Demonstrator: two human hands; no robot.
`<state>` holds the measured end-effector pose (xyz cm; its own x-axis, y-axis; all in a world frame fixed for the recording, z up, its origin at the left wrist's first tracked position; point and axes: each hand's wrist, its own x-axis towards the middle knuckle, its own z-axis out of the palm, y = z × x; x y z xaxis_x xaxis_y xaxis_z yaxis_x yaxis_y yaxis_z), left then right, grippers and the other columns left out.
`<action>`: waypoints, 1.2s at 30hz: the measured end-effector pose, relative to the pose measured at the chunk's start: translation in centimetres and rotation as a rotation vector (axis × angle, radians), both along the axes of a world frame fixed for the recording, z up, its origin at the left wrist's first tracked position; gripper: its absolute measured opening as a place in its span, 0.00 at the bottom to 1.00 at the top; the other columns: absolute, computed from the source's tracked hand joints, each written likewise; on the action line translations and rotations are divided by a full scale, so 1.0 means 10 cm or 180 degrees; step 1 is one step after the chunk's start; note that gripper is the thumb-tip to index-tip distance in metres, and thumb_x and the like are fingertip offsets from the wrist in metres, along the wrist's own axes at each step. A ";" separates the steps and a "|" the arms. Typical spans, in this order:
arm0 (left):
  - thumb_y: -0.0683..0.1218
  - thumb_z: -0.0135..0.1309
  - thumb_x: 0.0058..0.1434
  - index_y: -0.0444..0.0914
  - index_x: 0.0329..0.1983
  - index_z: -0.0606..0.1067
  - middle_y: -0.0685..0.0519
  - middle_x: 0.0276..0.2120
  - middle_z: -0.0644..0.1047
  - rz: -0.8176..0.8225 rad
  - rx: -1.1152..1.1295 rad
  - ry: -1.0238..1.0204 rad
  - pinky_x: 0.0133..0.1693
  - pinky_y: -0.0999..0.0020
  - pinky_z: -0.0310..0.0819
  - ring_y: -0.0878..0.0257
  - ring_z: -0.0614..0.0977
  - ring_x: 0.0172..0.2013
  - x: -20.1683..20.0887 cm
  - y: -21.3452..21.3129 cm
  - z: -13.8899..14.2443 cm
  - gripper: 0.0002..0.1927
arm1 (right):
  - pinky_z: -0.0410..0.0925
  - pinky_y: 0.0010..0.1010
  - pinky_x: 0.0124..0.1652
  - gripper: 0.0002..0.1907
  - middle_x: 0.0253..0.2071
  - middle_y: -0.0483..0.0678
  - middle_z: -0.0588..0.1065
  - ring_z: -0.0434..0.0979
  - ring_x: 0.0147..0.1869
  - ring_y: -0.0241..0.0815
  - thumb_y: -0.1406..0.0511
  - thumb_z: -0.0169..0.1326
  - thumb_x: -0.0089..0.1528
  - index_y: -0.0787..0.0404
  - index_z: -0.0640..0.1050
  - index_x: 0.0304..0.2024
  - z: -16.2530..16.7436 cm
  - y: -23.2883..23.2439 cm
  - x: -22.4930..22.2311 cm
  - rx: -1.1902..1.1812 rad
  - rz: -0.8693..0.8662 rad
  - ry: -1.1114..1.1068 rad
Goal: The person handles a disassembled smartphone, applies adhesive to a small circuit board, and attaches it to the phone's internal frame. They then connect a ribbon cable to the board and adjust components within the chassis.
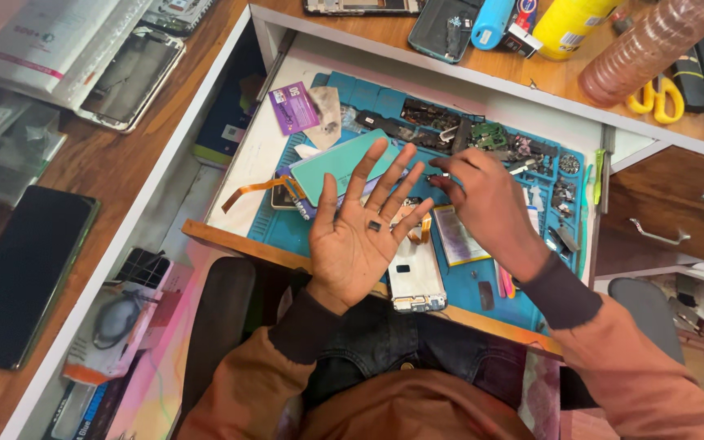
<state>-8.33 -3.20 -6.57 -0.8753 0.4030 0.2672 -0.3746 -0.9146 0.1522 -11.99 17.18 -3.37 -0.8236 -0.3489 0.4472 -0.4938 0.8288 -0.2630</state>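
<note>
Phone (415, 273) lying back-up and opened on blue mat (466, 293) inside pulled-out drawer (246, 155), near drawer's front edge, partly hidden under left hand (360, 236). Mat covering most of drawer floor, strewn along far side with circuit boards (450, 130) and small parts. Teal back cover (340, 163) resting tilted on mat just beyond left fingertips, orange flex cable (258, 187) curling off its left side. Battery (458, 236) flat on mat just right of phone, below right hand (486, 204). Purple card (293, 107) at drawer's far left corner. Outside drawer: dark screen (22, 273) on wooden desk at left, yellow bottle (568, 24) and yellow-handled scissors (653, 96) on desktop at far right. Left hand held palm-up, fully spread, all five fingers fanned wide, gripping nothing; small dark square chip (375, 226) sitting loose on base of fingers, merely resting on skin. Right hand turned palm-down beside it, fingers drawn together into narrow pinch at tips, near left hand's fingertips; tiny metallic piece (442, 173) showing at pinch, too small to identify, and hard to tell whether truly clamped or only touched.
</note>
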 end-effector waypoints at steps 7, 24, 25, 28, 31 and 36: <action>0.69 0.28 0.75 0.48 0.82 0.48 0.50 0.81 0.49 0.0150 -0.0336 0.0214 0.74 0.55 0.52 0.54 0.51 0.80 0.02 -0.01 0.04 0.38 | 0.70 0.32 0.32 0.08 0.39 0.50 0.81 0.79 0.35 0.43 0.66 0.66 0.61 0.60 0.85 0.42 0.34 -0.29 0.43 -0.0840 0.0295 -0.0156; 0.65 0.30 0.78 0.42 0.78 0.57 0.46 0.76 0.60 0.0505 -0.0904 0.0170 0.71 0.55 0.60 0.52 0.60 0.76 0.03 -0.02 0.00 0.34 | 0.71 0.30 0.33 0.05 0.40 0.49 0.77 0.79 0.38 0.44 0.68 0.62 0.65 0.63 0.80 0.42 0.25 -0.31 0.43 -0.0902 0.0314 -0.0212; 0.64 0.31 0.78 0.41 0.76 0.59 0.45 0.75 0.61 0.0530 -0.0910 0.0124 0.70 0.52 0.62 0.51 0.62 0.75 0.01 -0.04 -0.01 0.33 | 0.71 0.29 0.33 0.05 0.42 0.50 0.77 0.79 0.39 0.43 0.67 0.61 0.66 0.62 0.80 0.43 0.27 -0.19 0.31 -0.0885 0.0234 -0.0322; 0.62 0.33 0.77 0.38 0.72 0.62 0.42 0.70 0.65 0.0590 -0.0952 0.0017 0.69 0.48 0.66 0.49 0.67 0.71 -0.03 -0.08 -0.02 0.30 | 0.71 0.33 0.34 0.07 0.42 0.51 0.77 0.79 0.40 0.46 0.66 0.59 0.67 0.63 0.79 0.44 0.26 0.13 0.03 -0.0612 0.0039 -0.0597; 0.61 0.35 0.77 0.37 0.71 0.63 0.41 0.68 0.68 0.0568 -0.1007 -0.0005 0.65 0.47 0.69 0.49 0.70 0.67 -0.06 -0.08 -0.04 0.30 | 0.72 0.40 0.42 0.07 0.42 0.52 0.77 0.78 0.45 0.53 0.68 0.59 0.63 0.63 0.78 0.43 0.08 0.25 -0.08 -0.0164 0.0261 -0.0299; 0.61 0.37 0.77 0.35 0.69 0.64 0.41 0.63 0.72 0.0506 -0.1000 -0.0106 0.61 0.48 0.73 0.49 0.75 0.62 -0.08 -0.10 -0.09 0.29 | 0.71 0.46 0.43 0.07 0.39 0.54 0.76 0.76 0.47 0.58 0.69 0.60 0.62 0.62 0.78 0.42 -0.16 0.24 -0.06 0.0329 0.0188 -0.0180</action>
<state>-9.12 -4.19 -7.46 -0.9399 0.3189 0.1221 -0.2407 -0.8724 0.4255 -12.62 19.62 -4.92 -0.8232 -0.4393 0.3597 -0.5293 0.8229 -0.2064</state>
